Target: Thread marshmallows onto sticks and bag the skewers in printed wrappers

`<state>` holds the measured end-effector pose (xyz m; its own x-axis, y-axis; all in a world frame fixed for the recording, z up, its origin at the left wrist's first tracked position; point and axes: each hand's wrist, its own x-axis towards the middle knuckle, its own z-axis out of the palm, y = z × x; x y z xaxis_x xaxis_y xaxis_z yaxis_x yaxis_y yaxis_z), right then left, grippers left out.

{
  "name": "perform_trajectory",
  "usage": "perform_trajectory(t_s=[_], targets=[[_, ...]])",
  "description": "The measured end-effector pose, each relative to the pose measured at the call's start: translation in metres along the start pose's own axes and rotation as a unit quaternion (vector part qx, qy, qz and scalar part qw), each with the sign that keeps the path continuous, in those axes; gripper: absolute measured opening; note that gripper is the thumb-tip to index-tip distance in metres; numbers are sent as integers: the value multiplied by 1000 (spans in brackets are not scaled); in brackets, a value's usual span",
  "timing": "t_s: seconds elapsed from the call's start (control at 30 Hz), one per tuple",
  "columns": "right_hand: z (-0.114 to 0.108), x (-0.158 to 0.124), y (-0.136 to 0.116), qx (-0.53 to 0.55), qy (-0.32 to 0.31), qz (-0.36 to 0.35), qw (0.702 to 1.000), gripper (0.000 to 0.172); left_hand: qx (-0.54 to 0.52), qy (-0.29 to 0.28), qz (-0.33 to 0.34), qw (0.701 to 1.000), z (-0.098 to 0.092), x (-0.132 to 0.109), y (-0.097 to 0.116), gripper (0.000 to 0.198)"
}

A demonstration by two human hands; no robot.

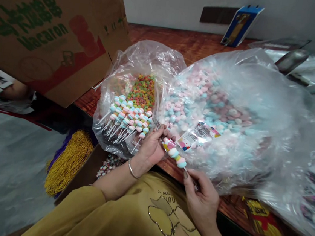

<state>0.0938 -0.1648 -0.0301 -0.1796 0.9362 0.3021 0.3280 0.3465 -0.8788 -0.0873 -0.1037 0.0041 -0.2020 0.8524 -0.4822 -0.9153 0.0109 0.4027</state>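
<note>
My right hand [201, 193] pinches the white stick of a marshmallow skewer [177, 157], strung with pastel blue, pink and yellow pieces. At the skewer's far end, my left hand [154, 144] closes around a small clear wrapper [168, 142] with coloured print; the tip appears to be inside it. Finished-looking marshmallow skewers [130, 117] lie in a pile to the left, sticks toward me. They rest on a clear bag of colourful ring-shaped candies [143, 91]. Right of my hands, a printed sheet of plastic [198, 134] lies on a large clear bag of loose marshmallows [220, 91].
A tall cardboard box [56, 27] stands at the left. Below the table edge are an open carton [83, 170] with small wrapped pieces and a bundle of gold bead strings [70, 161]. A blue object [242, 25] leans on the wall. A yellow-red packet [262, 219] lies at right.
</note>
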Motion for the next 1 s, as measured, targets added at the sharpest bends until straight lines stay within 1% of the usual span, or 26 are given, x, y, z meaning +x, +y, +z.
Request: perform_trajectory(t_s=[0.07, 0.13, 0.17, 0.23, 0.3, 0.33, 0.37, 0.43, 0.47, 0.5, 0.53, 0.57, 0.6, 0.63, 0.67, 0.7, 0.73, 0.77, 0.8, 0.83, 0.87, 0.9, 0.93, 0.97, 1.0], targets=[[1, 1, 2, -39, 18, -67, 997, 6, 4, -5, -7, 1000, 2, -2, -1, 19], [2, 0, 3, -56, 21, -84, 995, 7, 15, -10, -8, 1000, 3, -4, -3, 19], [2, 0, 3, -54, 15, -75, 996, 7, 22, -11, -5, 1000, 4, -5, -5, 20], [3, -2, 2, -30, -13, -21, 999, 13, 35, -14, 4, 999, 4, -6, -8, 24], [6, -3, 1, 38, -56, 80, 994, 27, 42, -28, 16, 999, 4, -6, -12, 31], [7, -4, 0, 95, -81, 148, 981, 35, 43, -39, 21, 998, 4, -5, -14, 35], [9, -5, -1, 163, -105, 221, 956, 42, 43, -51, 24, 997, 3, -5, -15, 37], [14, -5, -1, 299, -143, 345, 878, 50, 45, -66, 22, 997, 3, -3, -17, 40], [16, -6, -1, 348, -151, 381, 843, 51, 47, -68, 19, 996, 3, -3, -18, 40], [17, -6, 0, 378, -153, 396, 823, 51, 51, -65, 16, 996, 3, -3, -19, 40], [18, -6, 2, 385, -148, 392, 822, 50, 55, -60, 14, 997, 3, -2, -19, 40], [18, -6, 3, 371, -141, 369, 841, 47, 60, -54, 15, 997, 3, -2, -20, 40], [18, -7, 5, 332, -130, 330, 874, 44, 65, -48, 19, 997, 4, -2, -20, 39], [17, -7, 6, 272, -114, 274, 915, 40, 70, -42, 22, 996, 4, -2, -21, 39], [16, -7, 8, 196, -94, 204, 955, 36, 74, -36, 25, 996, 5, -3, -22, 38], [14, -7, 9, 108, -71, 123, 984, 31, 78, -31, 27, 996, 6, -3, -22, 38], [13, -6, 10, 17, -48, 39, 998, 27, 83, -25, 28, 996, 7, -3, -23, 37], [12, -5, 10, -69, -25, -44, 996, 23, 87, -19, 27, 996, 8, -4, -24, 36], [12, -4, 11, -145, -4, -116, 982, 19, 90, -12, 25, 996, 9, -5, -24, 36], [12, -3, 11, -210, 12, -174, 962, 16, 93, -5, 24, 995, 11, -5, -25, 36], [13, -2, 11, -261, 26, -214, 941, 14, 94, 3, 25, 995, 12, -6, -26, 35], [14, -1, 11, -296, 38, -238, 924, 12, 94, 11, 25, 995, 13, -7, -27, 35], [15, 0, 11, -311, 44, -247, 917, 11, 95, 17, 26, 995, 14, -8, -28, 36], [16, 0, 11, -308, 45, -242, 919, 12, 96, 19, 25, 995, 14, -8, -28, 36], [17, 0, 10, -285, 38, -223, 932, 13, 97, 19, 23, 995, 14, -9, -29, 37]])
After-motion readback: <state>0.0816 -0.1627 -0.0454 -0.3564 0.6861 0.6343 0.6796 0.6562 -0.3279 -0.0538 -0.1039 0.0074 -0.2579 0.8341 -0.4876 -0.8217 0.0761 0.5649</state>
